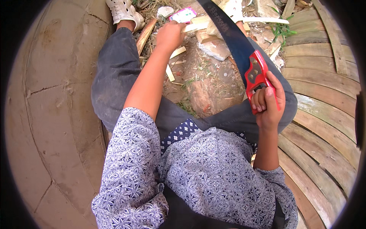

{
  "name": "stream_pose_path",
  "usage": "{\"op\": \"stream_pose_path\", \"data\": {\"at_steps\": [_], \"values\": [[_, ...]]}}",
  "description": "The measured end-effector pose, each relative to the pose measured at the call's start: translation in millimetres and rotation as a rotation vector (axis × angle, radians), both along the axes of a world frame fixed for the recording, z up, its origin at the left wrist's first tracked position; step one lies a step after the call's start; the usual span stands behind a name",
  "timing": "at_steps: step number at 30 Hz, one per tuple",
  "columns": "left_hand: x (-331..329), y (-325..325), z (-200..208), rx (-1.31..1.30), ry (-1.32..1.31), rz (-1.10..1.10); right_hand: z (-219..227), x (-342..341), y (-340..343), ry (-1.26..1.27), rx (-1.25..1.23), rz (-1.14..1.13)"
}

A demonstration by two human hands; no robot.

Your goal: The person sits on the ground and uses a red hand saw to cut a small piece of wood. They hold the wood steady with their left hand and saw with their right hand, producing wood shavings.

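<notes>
In my right hand point(271, 100) is a handsaw, its red handle point(256, 72) wrapped by my fingers. The dark curved saw blade point(233, 38) rises up and to the left, teeth facing left, and passes in front of the wood beyond it. My left hand point(170, 36) is closed on the near end of a thin pale wooden strip point(196, 27). A similar pale length point(267, 20) shows right of the blade; whether it is the same strip is hidden. Under the strip lies a short wooden block point(205, 36), partly covered by the blade.
Stones point(214, 49), wood offcuts point(170, 72) and dry grass litter the dirt between my legs. A pink-edged packet point(183, 15) lies past my left hand. Cracked concrete point(57, 114) borders the left; wooden slats point(320, 87) border the right. White clogs point(126, 15) are on my feet.
</notes>
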State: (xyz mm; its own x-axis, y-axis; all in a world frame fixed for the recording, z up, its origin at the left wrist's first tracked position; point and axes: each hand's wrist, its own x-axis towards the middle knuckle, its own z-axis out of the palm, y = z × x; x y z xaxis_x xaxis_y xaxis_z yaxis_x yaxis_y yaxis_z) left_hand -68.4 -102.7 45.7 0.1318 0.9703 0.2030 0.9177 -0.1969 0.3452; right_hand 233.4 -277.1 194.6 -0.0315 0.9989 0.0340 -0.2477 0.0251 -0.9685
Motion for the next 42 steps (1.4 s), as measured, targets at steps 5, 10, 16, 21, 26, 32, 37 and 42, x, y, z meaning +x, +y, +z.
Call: {"op": "stream_pose_path", "data": {"at_steps": [5, 10, 16, 21, 26, 32, 37, 42], "values": [[14, 12, -14, -0.025, 0.074, -0.015, 14, -10, -6, -0.043, 0.025, 0.064], [42, 9, -38, 0.134, 0.135, 0.038, 19, -24, -13, -0.055, 0.073, 0.095], [61, 17, -58, 0.117, 0.16, 0.159, 22, -35, -21, -0.07, 0.085, 0.118], [64, 26, -52, -0.005, 0.1, 0.17, 28, -48, -21, -0.098, 0.089, 0.172], [64, 31, -30, -0.166, -0.003, 0.129, 29, -52, -26, -0.12, 0.13, 0.21], [66, 37, -26, -0.131, -0.39, 0.197, 29, -55, -28, -0.115, 0.073, 0.217], [71, 28, -22, -0.063, -0.5, 0.227, 25, -57, -27, -0.105, 0.066, 0.207], [79, 38, -45, 0.048, -1.14, 0.318, 23, -60, -25, -0.093, 0.056, 0.224]]}}
